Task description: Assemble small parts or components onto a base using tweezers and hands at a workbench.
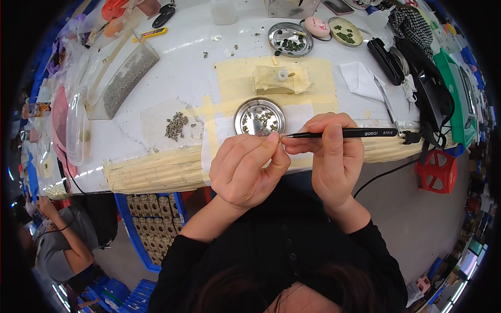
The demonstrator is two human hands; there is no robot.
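Observation:
My right hand (336, 151) grips a pair of black tweezers (360, 133), their tip pointing left to the fingertips of my other hand. There my left hand (248, 167) pinches a tiny piece between thumb and forefinger; its kind is too small to make out. Just beyond my hands stands a round metal dish (259, 116) with small greenish bits scattered in it. Behind the dish, a tape-wrapped block (271, 83) carries a small clear cup (283, 75). To the left lies a pile of small grey-green pieces (176, 126) on a clear sheet.
A clear tray of grey granules (125, 83) stands at the left. Farther back sit a metal plate of dark green pieces (290, 39) and a round cream dish (345, 31). A blue crate (130, 229) holds metal parts below the table. Another person (68, 245) sits at lower left.

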